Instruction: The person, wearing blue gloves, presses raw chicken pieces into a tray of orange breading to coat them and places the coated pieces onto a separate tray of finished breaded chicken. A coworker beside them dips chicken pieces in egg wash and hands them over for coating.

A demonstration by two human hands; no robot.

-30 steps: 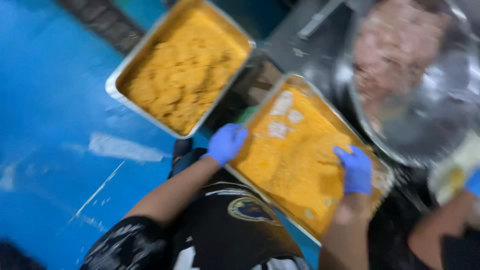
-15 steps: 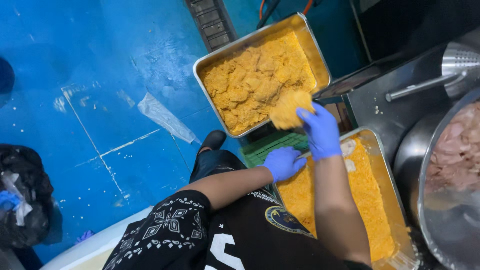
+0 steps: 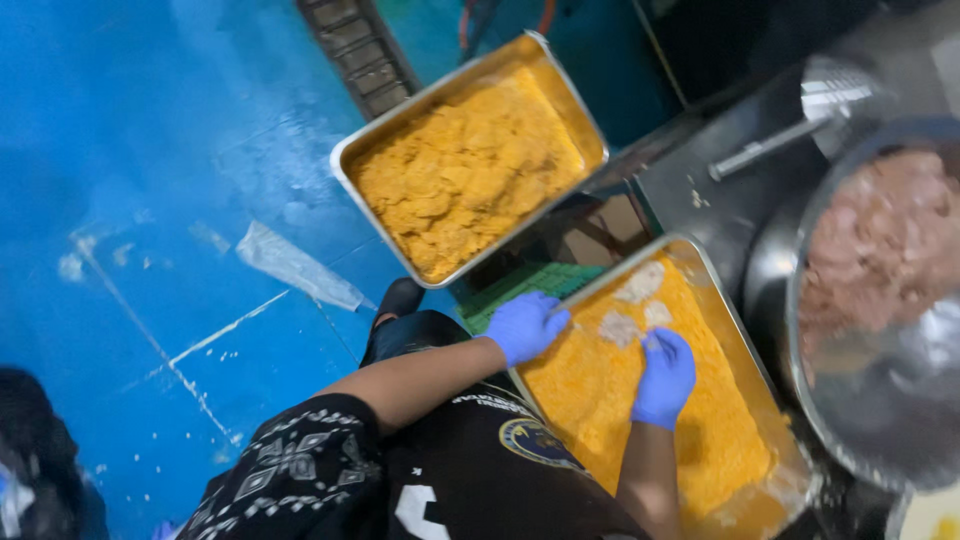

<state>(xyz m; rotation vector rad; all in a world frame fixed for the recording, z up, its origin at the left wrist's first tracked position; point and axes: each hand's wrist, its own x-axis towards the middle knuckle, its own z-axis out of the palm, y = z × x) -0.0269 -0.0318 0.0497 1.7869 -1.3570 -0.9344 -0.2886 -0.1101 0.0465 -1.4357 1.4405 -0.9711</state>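
A metal tray [image 3: 725, 305] of orange breadcrumbs sits in front of me, with a few pale meat pieces [image 3: 633, 300] lying on the crumbs at its far end. My left hand [image 3: 523, 325], in a blue glove, grips the tray's left rim. My right hand [image 3: 663, 377], also gloved, rests on the crumbs just below the pale pieces, fingers bent over one of them. A second metal tray [image 3: 352, 160] heaped with breaded pieces [image 3: 465, 170] stands farther off to the left.
A large steel bowl [image 3: 800, 400] of pink raw meat [image 3: 875, 250] stands at the right. A metal ladle-like tool [image 3: 790, 125] lies on the dark counter above it. The floor [image 3: 150, 200] is blue, with a drain grate [image 3: 355, 45] and a green crate [image 3: 520, 285].
My right hand has come back from the far tray, where it held a breaded piece, down onto the near tray's crumbs. My left hand stays at the near tray's rim.
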